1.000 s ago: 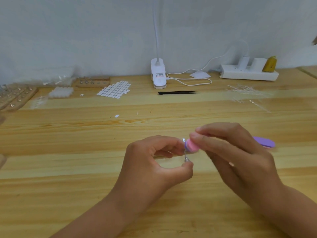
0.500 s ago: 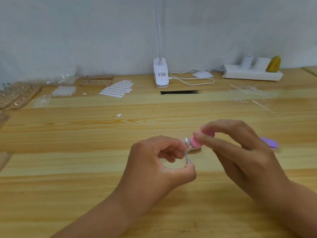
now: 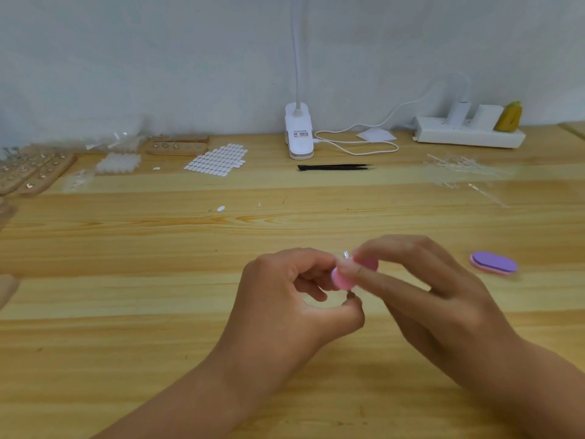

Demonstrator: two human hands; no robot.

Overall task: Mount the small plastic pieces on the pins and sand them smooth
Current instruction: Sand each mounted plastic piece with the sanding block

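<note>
My left hand [image 3: 294, 299] pinches a small metal pin [image 3: 349, 294] between thumb and fingers, above the middle of the wooden table [image 3: 126, 359]. A tiny clear plastic piece [image 3: 345, 255] shows at the pin's top. My right hand [image 3: 424, 293] grips a pink sanding block [image 3: 343, 278] and holds it against the pin's top. Fingers hide most of the pin and the piece. Sheets of small white plastic pieces [image 3: 218, 160] lie at the back left.
A purple-and-pink sanding block [image 3: 493, 263] lies to the right of my hands. At the back stand a white clip lamp [image 3: 299, 134], black tweezers [image 3: 335, 167], a power strip [image 3: 468, 134] and clear sticks [image 3: 459, 169]. Wooden pin racks [image 3: 28, 172] sit at far left.
The pink block in my right hand has slid left and down over the pin's top, after sitting a little further right half a second ago. My left hand stays in place.
</note>
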